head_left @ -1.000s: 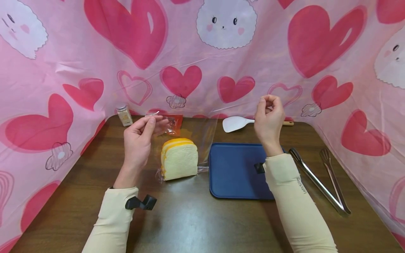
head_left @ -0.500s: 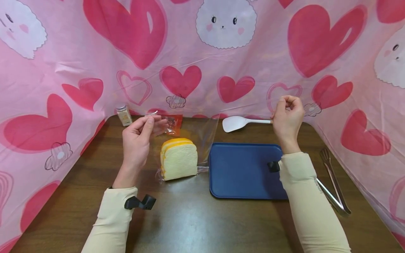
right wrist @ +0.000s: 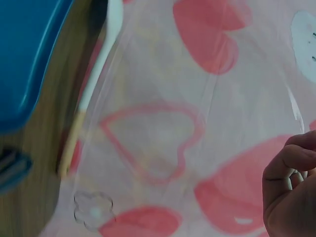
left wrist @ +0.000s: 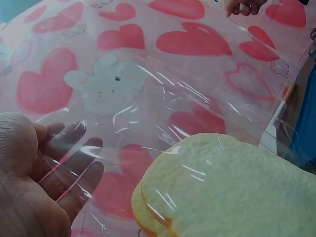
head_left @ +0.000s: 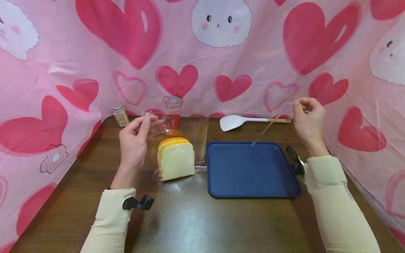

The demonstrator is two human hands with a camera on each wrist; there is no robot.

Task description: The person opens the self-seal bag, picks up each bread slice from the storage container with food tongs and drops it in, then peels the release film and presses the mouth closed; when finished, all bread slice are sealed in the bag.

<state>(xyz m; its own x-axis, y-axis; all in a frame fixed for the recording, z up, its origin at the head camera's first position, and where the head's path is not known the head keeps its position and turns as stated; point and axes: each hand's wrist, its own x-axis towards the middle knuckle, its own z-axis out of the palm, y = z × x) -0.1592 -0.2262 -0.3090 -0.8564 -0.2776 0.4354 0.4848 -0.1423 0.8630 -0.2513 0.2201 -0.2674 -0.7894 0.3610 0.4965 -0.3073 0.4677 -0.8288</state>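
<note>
Two slices of bread with yellow-orange crusts stand upright together inside a clear plastic bag, left of the middle. Up at the bag's left side, my left hand pinches the film between thumb and fingers; the left wrist view shows the film stretching from that hand across the bread. My right hand is raised at the right, its thumb and fingertips pinching a thin clear plastic strip that slants down in front of the tray. In the right wrist view only curled fingers show.
A blue tray lies right of the bread. Behind it is a white spatula with a wooden handle. Metal tongs are mostly hidden by my right forearm. A seasoning shaker and orange-red packet stand at the back left.
My right hand has moved right, away from the bag, with the thin plastic strip trailing from it. The bag's right edge has sprung back leftward. My left hand stays nearly still.
</note>
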